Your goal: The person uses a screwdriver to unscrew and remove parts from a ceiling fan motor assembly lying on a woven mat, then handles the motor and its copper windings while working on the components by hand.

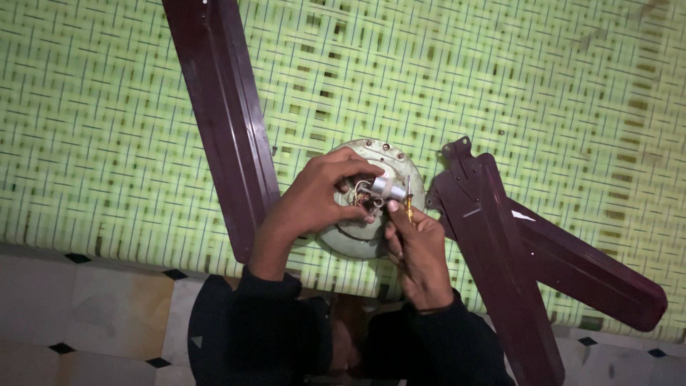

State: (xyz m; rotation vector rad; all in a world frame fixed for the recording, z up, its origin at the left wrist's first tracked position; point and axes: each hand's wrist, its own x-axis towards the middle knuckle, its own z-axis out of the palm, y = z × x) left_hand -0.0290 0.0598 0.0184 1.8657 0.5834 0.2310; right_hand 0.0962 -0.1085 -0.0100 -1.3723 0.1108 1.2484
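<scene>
Head view looks down on a pale green fan motor housing lying on a green woven mat. The left hand curls over the hub, fingers closed around the silver shaft and its loose wires. The right hand, on the near side, pinches a small yellow-handled screwdriver against the shaft. Three maroon blades are already off: one long blade lies left, two overlapping blades lie right. The motor itself looks only partly opened, so I judge its stripping unfinished.
</scene>
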